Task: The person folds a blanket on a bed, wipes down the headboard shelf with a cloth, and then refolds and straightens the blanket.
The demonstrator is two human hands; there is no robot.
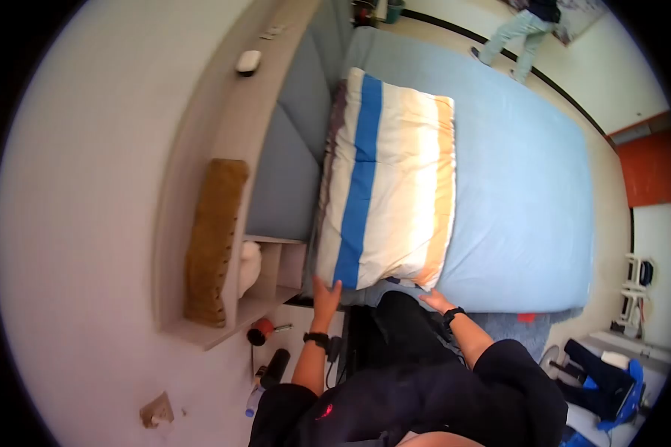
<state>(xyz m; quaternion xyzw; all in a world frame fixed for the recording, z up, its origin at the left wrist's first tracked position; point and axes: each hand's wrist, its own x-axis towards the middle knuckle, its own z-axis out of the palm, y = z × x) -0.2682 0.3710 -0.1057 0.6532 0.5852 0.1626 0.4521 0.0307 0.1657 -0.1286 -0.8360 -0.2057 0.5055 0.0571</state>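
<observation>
A folded striped quilt (395, 175), cream with blue and orange bands, lies across the light blue bed (525, 186) beside the grey headboard (287, 175). At its near left corner, by the blue band, my left hand (326, 292) is closed on the edge, thumb apart from the fingers; some fingertips are hidden. My right hand (437, 300) is at the near right corner under the orange band, its fingers at the edge of the fabric. Something dark shows along the quilt's headboard side.
A wooden shelf (235, 141) behind the headboard bears a brown cushion (215, 242) and a white object (248, 62). A red cup (259, 331) and bottles are low on the left. Another person (525, 37) stands beyond the bed. A blue chair (630, 391) holds dark clothing.
</observation>
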